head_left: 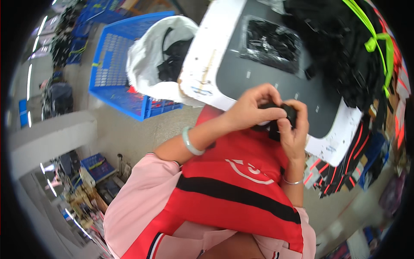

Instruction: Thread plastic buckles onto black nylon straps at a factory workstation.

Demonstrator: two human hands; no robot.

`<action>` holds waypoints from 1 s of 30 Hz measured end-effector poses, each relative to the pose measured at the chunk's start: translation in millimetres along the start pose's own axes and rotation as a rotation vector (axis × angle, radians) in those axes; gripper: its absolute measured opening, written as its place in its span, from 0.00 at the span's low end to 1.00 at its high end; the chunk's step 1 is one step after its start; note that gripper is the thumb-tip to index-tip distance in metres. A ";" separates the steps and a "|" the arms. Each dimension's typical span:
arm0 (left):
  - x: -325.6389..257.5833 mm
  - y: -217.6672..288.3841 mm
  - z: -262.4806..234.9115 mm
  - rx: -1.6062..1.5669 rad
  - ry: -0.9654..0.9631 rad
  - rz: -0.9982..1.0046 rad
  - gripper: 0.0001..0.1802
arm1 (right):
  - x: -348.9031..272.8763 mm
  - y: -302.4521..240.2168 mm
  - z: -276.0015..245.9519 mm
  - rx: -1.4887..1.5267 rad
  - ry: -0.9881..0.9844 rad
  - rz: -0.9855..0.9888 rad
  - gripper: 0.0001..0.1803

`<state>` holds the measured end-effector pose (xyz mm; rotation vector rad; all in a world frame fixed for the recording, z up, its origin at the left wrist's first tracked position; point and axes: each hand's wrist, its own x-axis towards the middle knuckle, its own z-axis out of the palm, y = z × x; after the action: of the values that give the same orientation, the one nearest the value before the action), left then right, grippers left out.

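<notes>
Both my hands meet at the near edge of a white table [202, 64] with a dark grey top, above my red apron [241, 151]. My left hand [252, 108] has its thumb and bent fingers closed on a small black piece [290, 115]. My right hand [297, 131] grips the same piece from the other side, fingers curled round it. The fingers cover much of the piece, so its exact kind cannot be made out. A black part of it hangs below, between the hands. Beyond them on the table lies a clear plastic bag [271, 45] of black items.
Black straps or fabric [336, 47] heap up at the table's far right, with a neon yellow-green tie [374, 42]. Dark strips with orange-red lines [345, 162] hang at the right. Left of the table, a white sack [146, 64] of black material stands in a blue crate [101, 82].
</notes>
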<state>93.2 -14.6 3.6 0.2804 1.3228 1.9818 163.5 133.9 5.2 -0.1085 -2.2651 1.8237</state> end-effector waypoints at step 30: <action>-44.3 104.2 -192.7 1.172 0.966 0.621 0.07 | 73.6 57.6 -45.2 0.501 0.258 0.262 0.22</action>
<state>-26.0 -203.2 17.0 0.2787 3.2923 1.5134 97.3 204.6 -32.1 -0.5363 -1.6298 2.2968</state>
